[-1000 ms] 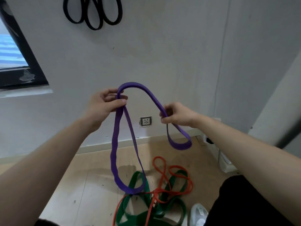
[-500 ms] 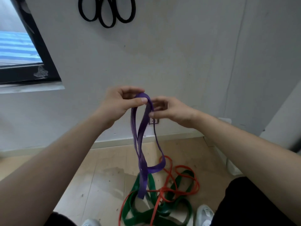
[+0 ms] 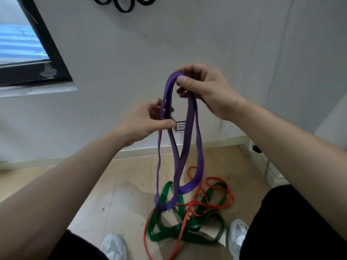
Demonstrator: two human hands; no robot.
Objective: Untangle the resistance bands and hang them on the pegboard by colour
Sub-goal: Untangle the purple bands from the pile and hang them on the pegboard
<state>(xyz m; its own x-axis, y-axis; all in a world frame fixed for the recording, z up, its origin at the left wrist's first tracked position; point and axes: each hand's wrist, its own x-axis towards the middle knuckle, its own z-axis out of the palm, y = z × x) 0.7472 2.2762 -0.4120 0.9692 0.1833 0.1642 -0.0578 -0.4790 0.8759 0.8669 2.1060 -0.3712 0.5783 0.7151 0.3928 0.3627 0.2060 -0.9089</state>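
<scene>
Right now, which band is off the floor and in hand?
The purple band: left hand and right hand hold it up; green band and orange band lie tangled on the floor, black bands hang on the wall.

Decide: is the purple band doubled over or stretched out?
Doubled over: the band hangs in two loops, right hand pinching its top, left hand gripping lower.

- Bare wall (image 3: 216, 34) stretches from the left hand (image 3: 146, 121) and right hand (image 3: 206, 91) up to the black bands (image 3: 124, 7) at the top edge; a hand could rise there freely;
- the dark window frame (image 3: 54, 57) closes off the upper left;
- the purple band (image 3: 189, 117), gripped by both hands, dangles in two loops across the way down;
- green band (image 3: 187, 236) and orange band (image 3: 212, 202) lie knotted between the shoes (image 3: 114, 244); the wooden floor (image 3: 112, 194) to their left lies open;
- a white box (image 3: 272, 172) stands against the wall at the right.
</scene>
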